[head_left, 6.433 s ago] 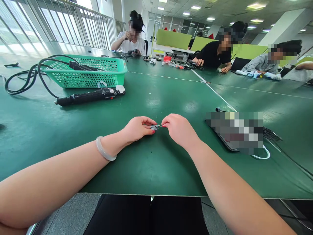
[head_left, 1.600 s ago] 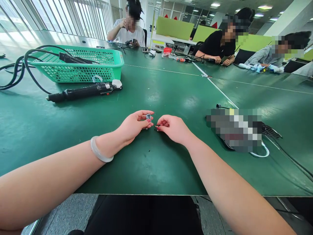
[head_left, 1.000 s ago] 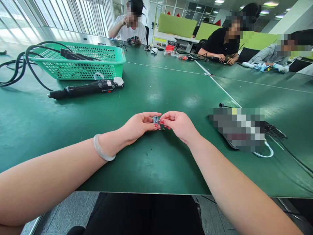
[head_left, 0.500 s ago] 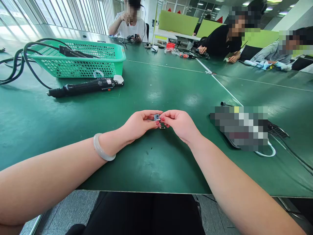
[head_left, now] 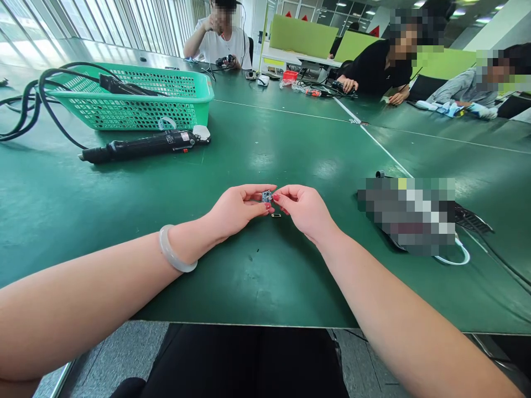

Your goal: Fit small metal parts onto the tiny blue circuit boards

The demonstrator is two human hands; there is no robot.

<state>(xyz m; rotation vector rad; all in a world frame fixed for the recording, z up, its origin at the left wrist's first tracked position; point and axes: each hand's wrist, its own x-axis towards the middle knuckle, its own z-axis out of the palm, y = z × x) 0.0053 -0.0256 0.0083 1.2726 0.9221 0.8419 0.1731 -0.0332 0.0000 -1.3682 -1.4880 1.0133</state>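
One circuit board [head_left: 266, 196], left hand [head_left: 232, 211] pinching, right hand [head_left: 306, 211] beside

Between your left hand [head_left: 232, 209] and right hand [head_left: 309, 214] you have only a sliver of room, with the small circuit board [head_left: 266, 196] taking up most of it. Just on your side of that gap, a small flat piece [head_left: 276, 215] lies on the desk [head_left: 257, 282]. Beyond your fingers, you can pass straight ahead over open desktop. To the far left, the black tool [head_left: 141, 148] and green basket [head_left: 141, 113] block you; to the right, a dark blurred object [head_left: 409, 221] does.
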